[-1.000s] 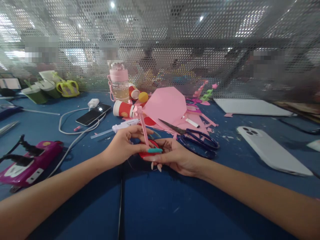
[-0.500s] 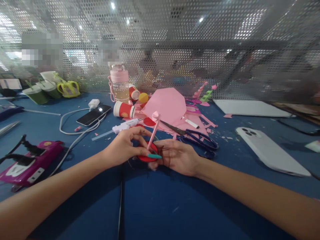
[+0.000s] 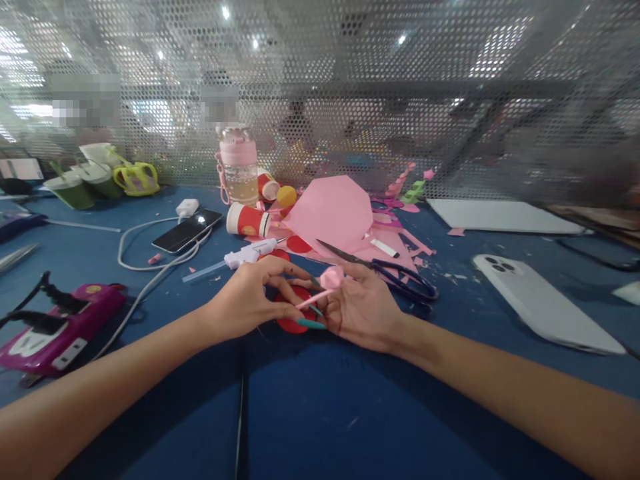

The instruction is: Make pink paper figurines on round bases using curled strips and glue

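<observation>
My left hand [image 3: 255, 293], with long teal nails, pinches the thin pink stem of a small pink paper flower [image 3: 331, 277]. The flower leans right, its head against the fingers of my right hand [image 3: 367, 310]. That hand is palm up, with its fingers loosely curled and apart. A red disc [image 3: 293, 325] sits behind and below the left fingers; what supports it is hidden. Just beyond the hands lie dark-handled scissors [image 3: 400, 277] and a white glue gun [image 3: 250, 253].
Pink paper [image 3: 333, 210] and scraps lie behind the scissors, near a red paper cup [image 3: 247, 220] and a water bottle [image 3: 239, 167]. A phone [image 3: 187, 232] with its cable and a purple power strip [image 3: 87, 317] are left. A white phone [image 3: 540, 300] lies right.
The flower has tipped over to the right, from nearly upright to a low slant, its head now at my right hand. More of the red disc faces me.
</observation>
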{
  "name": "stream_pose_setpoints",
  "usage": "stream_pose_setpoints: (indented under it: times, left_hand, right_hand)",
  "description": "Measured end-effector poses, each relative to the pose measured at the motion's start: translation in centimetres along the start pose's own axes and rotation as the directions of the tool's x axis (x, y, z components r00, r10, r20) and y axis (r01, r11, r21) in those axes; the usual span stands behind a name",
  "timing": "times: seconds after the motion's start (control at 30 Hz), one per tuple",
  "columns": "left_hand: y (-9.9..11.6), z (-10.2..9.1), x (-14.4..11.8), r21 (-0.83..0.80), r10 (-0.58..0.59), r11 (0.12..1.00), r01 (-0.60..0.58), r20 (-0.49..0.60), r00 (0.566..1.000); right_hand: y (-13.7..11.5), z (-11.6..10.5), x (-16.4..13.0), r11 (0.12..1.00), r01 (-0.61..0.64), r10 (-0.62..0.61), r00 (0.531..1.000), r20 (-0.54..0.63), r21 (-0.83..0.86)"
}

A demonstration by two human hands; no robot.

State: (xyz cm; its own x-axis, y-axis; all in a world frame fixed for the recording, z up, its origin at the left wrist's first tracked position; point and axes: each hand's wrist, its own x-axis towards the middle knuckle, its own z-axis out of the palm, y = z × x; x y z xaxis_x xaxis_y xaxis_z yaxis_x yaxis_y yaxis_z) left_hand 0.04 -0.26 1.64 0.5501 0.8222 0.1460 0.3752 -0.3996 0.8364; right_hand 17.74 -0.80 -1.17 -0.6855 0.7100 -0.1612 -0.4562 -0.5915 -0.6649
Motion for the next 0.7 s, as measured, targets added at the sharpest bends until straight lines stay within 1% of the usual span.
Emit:
stream_pose_setpoints:
  times: [0.1,0.17,0.33,0.47,0.57,0.63,0.7]
  left_hand:
    - [0.4,0.0,-0.1,0.135,0.058,0.989,-0.057,-0.008,0.998]
    - [0.5,0.0,-0.2,0.194,0.094,0.977,-0.092,0.0,0.996]
    - [0.3,0.1,-0.3,0.203,0.12,0.972,-0.119,0.007,0.993]
    - [0.0,0.2,-0.3,0.226,0.151,0.963,-0.145,-0.008,0.988]
    - [-0.1,0.1,-0.2,0.198,0.128,0.972,-0.125,-0.001,0.992]
    - [-0.2,0.2,-0.2,0.126,0.092,0.988,-0.091,0.001,0.996]
    - [-0.5,0.3,-0.1,0.029,0.056,0.998,-0.056,-0.017,0.998]
  right_hand:
    - [-0.1,0.0,0.0,1.0,-0.01,0.01,1.0,-0.008,0.022]
    - [-0.1,-0.1,-0.1,1.0,-0.011,0.011,1.0,0.001,0.023]
    - [-0.2,-0.4,-0.1,0.999,-0.007,0.005,0.998,0.061,0.032]
    - [-0.2,-0.1,-0.1,0.998,0.0,-0.002,1.0,0.028,0.062]
    - [-0.1,0.1,0.0,0.998,-0.025,0.026,1.0,-0.018,0.053]
    - [0.1,0.2,0.1,1.0,-0.028,0.029,0.997,-0.067,0.006]
    - [0.3,0.2,0.2,0.998,-0.01,0.002,0.992,-0.129,-0.059]
